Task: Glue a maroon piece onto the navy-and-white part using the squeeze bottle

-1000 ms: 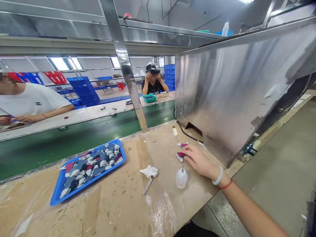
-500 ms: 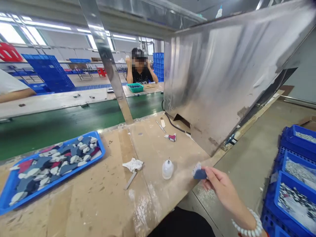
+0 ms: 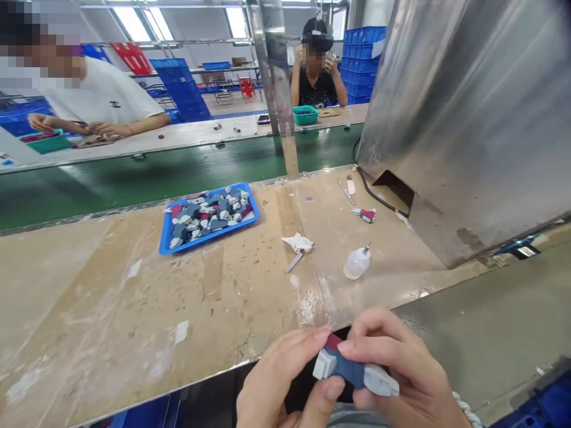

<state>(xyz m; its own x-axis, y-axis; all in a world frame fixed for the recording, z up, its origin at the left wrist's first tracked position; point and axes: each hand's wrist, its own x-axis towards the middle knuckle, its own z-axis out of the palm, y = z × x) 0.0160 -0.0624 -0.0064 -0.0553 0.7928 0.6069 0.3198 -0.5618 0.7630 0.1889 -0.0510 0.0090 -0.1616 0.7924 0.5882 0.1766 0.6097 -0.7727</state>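
At the near edge of the bench (image 3: 134, 309), both hands are up and working one small piece (image 3: 354, 371). It's blue in the middle with pale grey ends and a red strip along the top, held off the bench, just below its edge. The left hand (image 3: 285, 386) has its fingers closed on the piece's left end, thumb underneath, fingertips on top. The right hand (image 3: 401, 380) wraps the right half, fingers curled over the red strip. Both grips look firm.

The piece lies with its long axis running left to right, dipping slightly toward the right; the squarer grey end points left, the tapered grey end points right and a touch down.

How far along? By my read, early for this piece: it's in hand and being pressed or lined up, nothing set down yet. The glue bottle (image 3: 355, 264) sits untouched near the right side of the bench, nozzle tilted up to the right. One similar piece (image 3: 366, 215) lies farther back, by the steel housing (image 3: 468, 131). The blue tray (image 3: 167, 245) toward the far edge holds a full heap of pieces, so plenty looks left. A crumpled tissue (image 3: 298, 242) and small blade (image 3: 293, 263) lie mid-bench.
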